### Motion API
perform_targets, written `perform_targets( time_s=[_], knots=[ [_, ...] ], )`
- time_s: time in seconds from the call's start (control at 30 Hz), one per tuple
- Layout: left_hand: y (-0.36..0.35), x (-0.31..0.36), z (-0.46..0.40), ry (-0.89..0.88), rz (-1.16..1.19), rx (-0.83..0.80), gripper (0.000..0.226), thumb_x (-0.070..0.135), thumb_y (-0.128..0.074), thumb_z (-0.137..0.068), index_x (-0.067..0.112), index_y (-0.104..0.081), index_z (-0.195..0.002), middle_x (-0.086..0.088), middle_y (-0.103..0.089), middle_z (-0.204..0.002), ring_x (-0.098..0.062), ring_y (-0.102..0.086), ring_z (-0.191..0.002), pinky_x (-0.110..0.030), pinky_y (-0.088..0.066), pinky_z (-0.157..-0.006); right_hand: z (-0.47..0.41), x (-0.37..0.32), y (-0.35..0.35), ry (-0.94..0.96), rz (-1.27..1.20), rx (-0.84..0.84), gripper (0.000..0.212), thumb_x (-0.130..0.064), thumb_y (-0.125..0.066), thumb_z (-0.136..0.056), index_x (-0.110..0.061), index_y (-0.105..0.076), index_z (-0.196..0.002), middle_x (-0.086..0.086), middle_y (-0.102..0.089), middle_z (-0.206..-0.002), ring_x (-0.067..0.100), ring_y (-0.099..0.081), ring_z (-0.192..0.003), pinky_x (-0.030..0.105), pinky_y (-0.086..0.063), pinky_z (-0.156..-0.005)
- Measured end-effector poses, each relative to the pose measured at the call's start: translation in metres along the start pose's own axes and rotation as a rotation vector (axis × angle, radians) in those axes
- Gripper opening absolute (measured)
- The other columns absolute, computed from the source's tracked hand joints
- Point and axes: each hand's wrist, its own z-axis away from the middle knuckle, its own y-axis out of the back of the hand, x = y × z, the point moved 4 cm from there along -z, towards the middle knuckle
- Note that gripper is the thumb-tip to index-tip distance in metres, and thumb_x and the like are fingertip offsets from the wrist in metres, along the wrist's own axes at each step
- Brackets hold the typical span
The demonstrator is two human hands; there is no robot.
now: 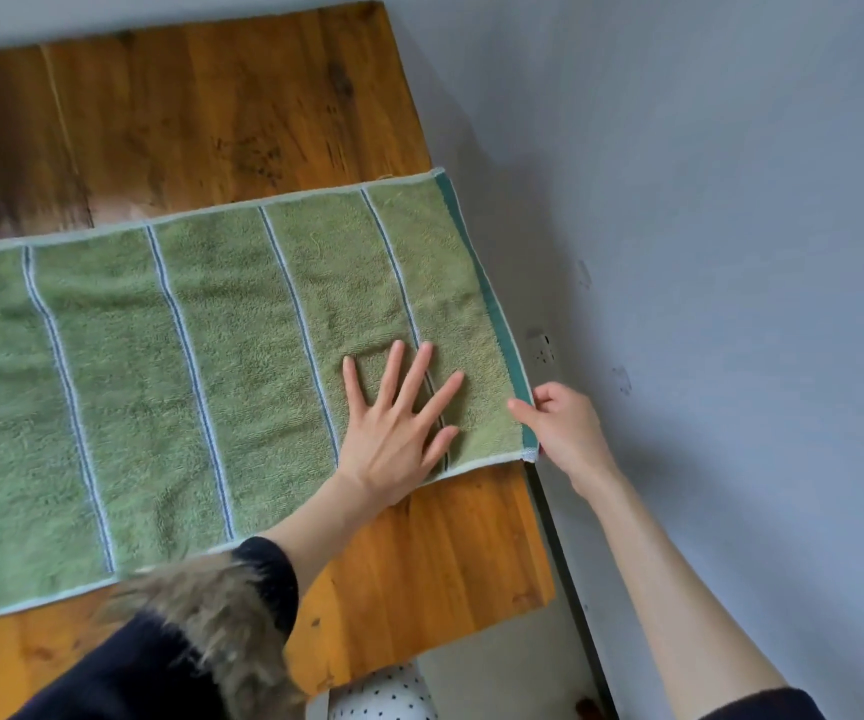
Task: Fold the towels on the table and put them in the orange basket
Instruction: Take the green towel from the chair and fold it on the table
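Observation:
A green towel (170,366) with thin blue-and-white stripes lies spread flat across the wooden table (212,122). Its dark green end band reaches the table's right edge. My left hand (393,423) lies flat on the towel near that end, fingers straight and spread. My right hand (562,428) pinches the towel's near right corner at the dark band, at the table's edge. The orange basket is not in view.
A grey wall (731,252) runs close along the table's right side, with a narrow gap between them. A white dotted object (383,693) sits below the table's near edge. A fur-trimmed dark sleeve (201,631) covers the lower left.

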Motion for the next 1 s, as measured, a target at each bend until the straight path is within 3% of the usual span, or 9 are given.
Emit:
perform_targets(
  time_s=[0.2, 0.3, 0.4, 0.5, 0.6, 0.67, 0.77, 0.9, 1.0],
  knots=[
    [0.023, 0.004, 0.03, -0.04, 0.462, 0.195, 0.046, 0.042, -0.038, -0.094, 0.012, -0.058, -0.121, -0.005, -0.058, -0.126, -0.027, -0.039, -0.133, -0.052, -0.034, -0.107, 0.014, -0.026, -0.007, 0.141, 0.005, 0.048, 0.018, -0.028, -0.062, -0.089, -0.014, -0.062, -0.078, 0.004, -0.07, -0.077, 0.016, -0.067, -0.067, 0.033, -0.056, -0.067],
    [0.026, 0.006, 0.038, 0.006, 0.773, 0.122, 0.062, 0.058, -0.045, -0.088, 0.013, -0.048, -0.131, 0.003, -0.054, -0.118, -0.013, -0.045, -0.115, -0.029, -0.036, -0.101, 0.014, -0.039, -0.02, 0.102, -0.121, -0.061, 0.015, -0.025, -0.064, -0.088, -0.014, -0.069, -0.079, 0.002, -0.071, -0.078, 0.016, -0.069, -0.069, 0.031, -0.058, -0.065],
    [0.022, 0.008, 0.037, 0.128, 1.032, 0.046, 0.065, 0.06, -0.054, -0.08, 0.019, -0.048, -0.13, 0.015, -0.053, -0.107, -0.005, -0.048, -0.101, -0.017, -0.039, -0.09, 0.01, -0.05, -0.027, 0.111, -0.052, -0.103, 0.016, -0.031, -0.064, -0.086, -0.02, -0.071, -0.078, -0.01, -0.065, -0.073, 0.006, -0.061, -0.075, 0.019, -0.044, -0.062],
    [0.02, -0.002, 0.032, 0.383, 1.133, 0.142, 0.015, 0.032, -0.059, -0.09, 0.019, -0.061, -0.096, 0.008, -0.062, -0.081, -0.009, -0.059, -0.075, -0.024, -0.048, -0.069, 0.007, -0.059, -0.028, 0.129, 0.044, -0.135, 0.025, -0.036, -0.061, -0.088, -0.028, -0.067, -0.065, -0.014, -0.063, -0.07, 0.001, -0.057, -0.075, 0.015, -0.04, -0.064],
    [0.018, -0.012, 0.036, 0.53, 1.095, 0.193, 0.022, 0.024, -0.055, -0.093, 0.013, -0.053, -0.074, 0.004, -0.05, -0.06, -0.005, -0.043, -0.054, -0.02, -0.033, -0.053, -0.005, -0.07, -0.017, 0.147, 0.122, 0.067, 0.034, -0.041, -0.051, -0.092, -0.019, -0.069, -0.074, -0.003, -0.068, -0.074, 0.016, -0.061, -0.074, 0.025, -0.044, -0.063],
    [0.02, -0.017, 0.039, 0.552, 1.121, 0.179, 0.025, 0.022, -0.056, -0.092, 0.014, -0.051, -0.069, 0.003, -0.046, -0.058, -0.004, -0.038, -0.051, -0.018, -0.033, -0.053, -0.02, -0.083, -0.006, 0.166, 0.156, 0.248, 0.037, -0.042, -0.047, -0.093, -0.009, -0.066, -0.091, 0.004, -0.068, -0.091, 0.025, -0.062, -0.09, 0.03, -0.043, -0.073],
    [0.022, -0.023, 0.043, 0.581, 1.194, 0.156, 0.015, 0.02, -0.058, -0.091, 0.015, -0.056, -0.077, -0.008, -0.058, -0.067, -0.015, -0.056, -0.063, -0.028, -0.047, -0.065, -0.054, -0.11, 0.001, 0.197, 0.19, 0.27, 0.036, -0.042, -0.043, -0.095, -0.011, -0.061, -0.099, 0.007, -0.062, -0.105, 0.025, -0.057, -0.099, 0.031, -0.043, -0.083],
    [0.02, -0.033, 0.054, 0.601, 1.296, 0.149, 0.014, 0.024, -0.055, -0.093, 0.016, -0.061, -0.084, -0.011, -0.065, -0.075, -0.024, -0.067, -0.074, -0.04, -0.055, -0.074, -0.086, -0.137, -0.003, 0.167, 0.205, 0.221, 0.045, -0.038, -0.041, -0.097, -0.021, -0.031, -0.056, -0.003, -0.038, -0.059, 0.013, -0.035, -0.053, 0.028, -0.027, -0.05],
    [0.017, -0.035, 0.058, 0.572, 1.288, 0.08, 0.016, 0.027, -0.054, -0.094, 0.018, -0.063, -0.085, -0.005, -0.068, -0.075, -0.017, -0.067, -0.075, -0.04, -0.056, -0.077, -0.101, -0.157, -0.004, 0.183, 0.157, 0.27, 0.035, -0.027, -0.051, -0.094, -0.015, -0.054, -0.061, -0.001, -0.052, -0.065, 0.014, -0.048, -0.061, 0.027, -0.038, -0.059]
  ],
)
